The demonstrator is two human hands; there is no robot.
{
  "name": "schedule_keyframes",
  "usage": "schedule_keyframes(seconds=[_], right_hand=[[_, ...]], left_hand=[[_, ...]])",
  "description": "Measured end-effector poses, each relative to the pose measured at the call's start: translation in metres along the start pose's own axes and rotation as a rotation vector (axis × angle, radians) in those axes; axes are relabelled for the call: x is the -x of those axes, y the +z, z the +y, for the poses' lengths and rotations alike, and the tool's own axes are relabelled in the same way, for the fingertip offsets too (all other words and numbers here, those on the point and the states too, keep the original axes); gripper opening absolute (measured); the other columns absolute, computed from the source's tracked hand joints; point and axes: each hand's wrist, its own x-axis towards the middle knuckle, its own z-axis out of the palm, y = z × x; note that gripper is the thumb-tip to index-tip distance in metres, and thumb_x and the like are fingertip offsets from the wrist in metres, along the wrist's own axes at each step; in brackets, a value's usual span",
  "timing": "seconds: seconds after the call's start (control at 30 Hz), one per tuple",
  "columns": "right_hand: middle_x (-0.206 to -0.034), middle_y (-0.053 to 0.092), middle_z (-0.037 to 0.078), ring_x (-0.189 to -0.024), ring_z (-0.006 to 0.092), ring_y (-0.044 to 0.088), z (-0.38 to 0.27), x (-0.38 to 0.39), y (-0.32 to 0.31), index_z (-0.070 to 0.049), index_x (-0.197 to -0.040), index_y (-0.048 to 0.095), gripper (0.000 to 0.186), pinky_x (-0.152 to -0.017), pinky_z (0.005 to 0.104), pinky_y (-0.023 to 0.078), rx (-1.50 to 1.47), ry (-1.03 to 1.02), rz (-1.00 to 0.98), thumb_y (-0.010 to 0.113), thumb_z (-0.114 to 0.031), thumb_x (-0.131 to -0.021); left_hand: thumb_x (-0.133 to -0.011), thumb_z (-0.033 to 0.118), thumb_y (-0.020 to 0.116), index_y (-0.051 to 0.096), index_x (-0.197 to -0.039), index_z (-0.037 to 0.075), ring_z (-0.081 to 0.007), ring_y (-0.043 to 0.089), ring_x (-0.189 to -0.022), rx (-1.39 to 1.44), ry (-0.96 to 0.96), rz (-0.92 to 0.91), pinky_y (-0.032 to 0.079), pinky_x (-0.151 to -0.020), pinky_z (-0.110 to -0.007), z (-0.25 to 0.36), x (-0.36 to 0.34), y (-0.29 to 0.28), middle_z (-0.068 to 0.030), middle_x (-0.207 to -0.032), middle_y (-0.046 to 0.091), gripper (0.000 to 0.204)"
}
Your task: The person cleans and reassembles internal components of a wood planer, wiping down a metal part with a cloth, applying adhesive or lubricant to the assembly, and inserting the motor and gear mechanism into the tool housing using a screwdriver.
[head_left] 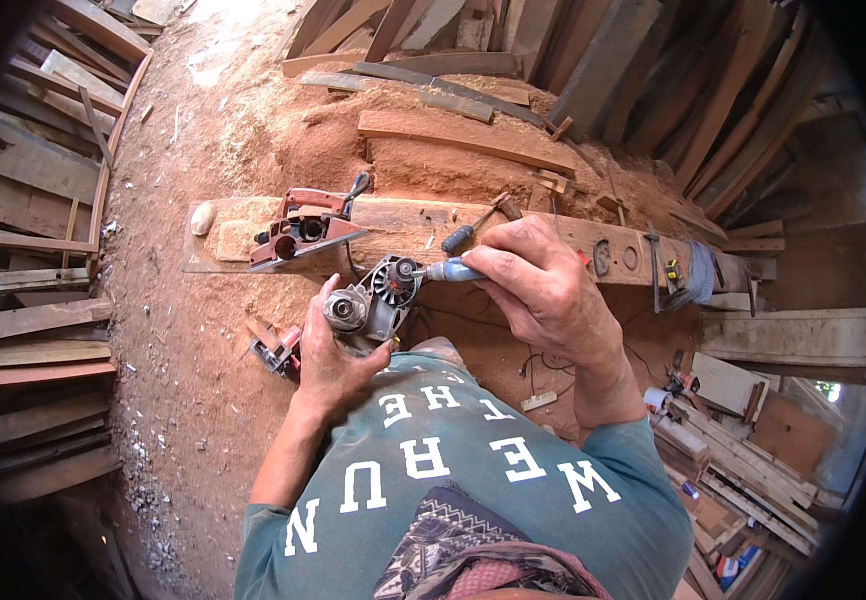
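Note:
My left hand [325, 362] grips an opened metal power-tool housing [383, 318] from its left and lower side. A round finned motor fan [394, 284] shows at the housing's upper part. From the right, my right hand [557, 296] holds a screwdriver by its blue translucent handle [455, 270]. The screwdriver's shaft points left at the fan's centre; whether its tip touches is too small to tell. Just beyond my hands, a red electric planer [303, 228] rests on a thick wooden beam [408, 216]. A hammer with a dark grip [459, 238] lies near my right hand.
Another red power tool [279, 352] sits on the ground at left. Toward the beam's right end are a metal clamp [654, 265] and a bluish cloth [697, 272]. Sawdust heaps [323, 150] lie beyond. Stacked boards [38, 350] line both sides. A white power strip [539, 400] lies below.

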Motion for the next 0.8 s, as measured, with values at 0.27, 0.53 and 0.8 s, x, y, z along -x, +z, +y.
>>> schedule_keyframes(seconds=[0.27,0.53,0.8], right_hand=[[-0.103,0.068,0.011,-0.097,0.0310,0.067,-0.015,-0.003,0.004,-0.002,-0.110,0.073,0.029,-0.084,0.0437,0.054,0.035,-0.046,0.036,0.080,0.002,-0.082],[-0.105,0.068,0.012,-0.101,0.0326,0.068,-0.025,0.001,-0.003,-0.001,-0.110,0.073,0.029,-0.088,0.0452,0.056,0.077,-0.025,0.014,0.077,0.003,-0.082],[-0.106,0.068,0.012,-0.102,0.0329,0.068,-0.034,0.004,-0.005,-0.002,-0.110,0.074,0.030,-0.088,0.0448,0.056,0.077,-0.064,-0.007,0.078,0.003,-0.081]], left_hand=[[-0.066,0.020,0.095,0.038,-0.157,-0.004,-0.0377,0.062,-0.126,-0.008,0.045,-0.001,0.050,-0.110,-0.047,0.001,0.007,-0.005,-0.0241,-0.139,0.057,0.110],[-0.067,0.017,0.094,0.036,-0.158,-0.003,-0.0380,0.062,-0.124,0.001,0.038,-0.009,0.050,-0.110,-0.047,0.005,0.015,-0.009,-0.0235,-0.136,0.057,0.110],[-0.067,0.018,0.094,0.036,-0.159,-0.003,-0.0364,0.064,-0.122,0.001,0.046,0.028,0.051,-0.109,-0.046,0.004,0.021,-0.008,-0.0226,-0.132,0.060,0.111]])
